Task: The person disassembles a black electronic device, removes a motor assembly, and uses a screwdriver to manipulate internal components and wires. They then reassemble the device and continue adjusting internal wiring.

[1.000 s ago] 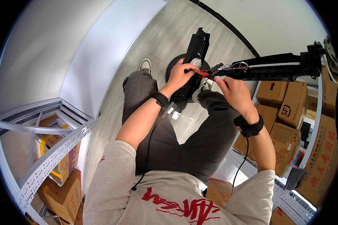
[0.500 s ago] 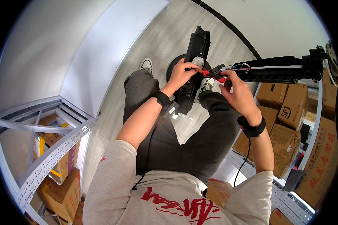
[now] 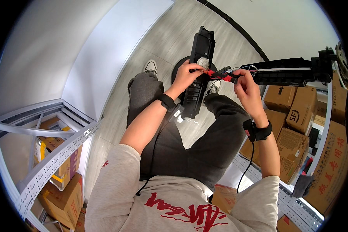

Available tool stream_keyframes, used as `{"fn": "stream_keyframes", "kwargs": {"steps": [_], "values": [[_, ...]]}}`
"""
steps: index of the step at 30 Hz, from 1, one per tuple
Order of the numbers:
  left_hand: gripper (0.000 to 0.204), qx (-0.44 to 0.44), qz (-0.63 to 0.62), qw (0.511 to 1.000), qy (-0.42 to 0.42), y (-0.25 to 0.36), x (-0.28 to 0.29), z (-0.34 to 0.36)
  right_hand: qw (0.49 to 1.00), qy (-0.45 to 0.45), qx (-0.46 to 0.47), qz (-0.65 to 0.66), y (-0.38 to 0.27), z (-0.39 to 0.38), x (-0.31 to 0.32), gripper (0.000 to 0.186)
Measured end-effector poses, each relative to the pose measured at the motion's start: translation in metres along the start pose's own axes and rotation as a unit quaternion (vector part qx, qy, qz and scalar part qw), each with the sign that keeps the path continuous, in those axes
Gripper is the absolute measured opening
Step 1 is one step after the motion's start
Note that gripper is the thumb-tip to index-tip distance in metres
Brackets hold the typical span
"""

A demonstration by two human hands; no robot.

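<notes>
My left hand has its fingers pinched at the orange tip of a red-and-black hand tool. My right hand grips that tool's dark far end, fingers curled. Just behind it lies a small cluster of dark connectors and thin coloured wires on a long black housing, which reaches to the right. A black elongated part with a pale round piece stands beneath my hands on a round black base. The exact contact at my left fingertips is too small to make out.
Cardboard boxes are stacked on a shelf to my right. A metal rack with parcels is at left beside a white panel. My legs and shoes are on the grey plank floor.
My right hand has moved slightly up and right along the tool, its fingers shifting to the far end. More of the red body shows. My left hand stays at about the same place.
</notes>
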State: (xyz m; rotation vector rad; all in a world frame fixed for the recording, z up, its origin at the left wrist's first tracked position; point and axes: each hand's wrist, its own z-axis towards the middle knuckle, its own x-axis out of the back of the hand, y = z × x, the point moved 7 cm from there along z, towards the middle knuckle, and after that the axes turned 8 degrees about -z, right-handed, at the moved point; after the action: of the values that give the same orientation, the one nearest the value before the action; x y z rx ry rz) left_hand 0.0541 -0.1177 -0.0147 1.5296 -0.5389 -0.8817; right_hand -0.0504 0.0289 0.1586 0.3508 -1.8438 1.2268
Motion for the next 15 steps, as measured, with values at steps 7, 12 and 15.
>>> {"fn": "stream_keyframes", "kwargs": {"steps": [7,12,15], "values": [[0.014,-0.001,-0.025,1.000,0.005,-0.006,0.000,0.001,1.000,-0.005,0.003,0.024,-0.003,-0.002,-0.004,0.031],[0.014,0.002,-0.031,0.999,0.011,-0.004,0.000,0.000,0.999,-0.019,-0.008,0.031,-0.001,-0.003,-0.008,0.032],[0.014,-0.002,-0.033,0.999,0.014,-0.004,0.000,0.000,0.995,-0.069,-0.056,0.035,-0.006,-0.004,-0.013,0.039]]}}
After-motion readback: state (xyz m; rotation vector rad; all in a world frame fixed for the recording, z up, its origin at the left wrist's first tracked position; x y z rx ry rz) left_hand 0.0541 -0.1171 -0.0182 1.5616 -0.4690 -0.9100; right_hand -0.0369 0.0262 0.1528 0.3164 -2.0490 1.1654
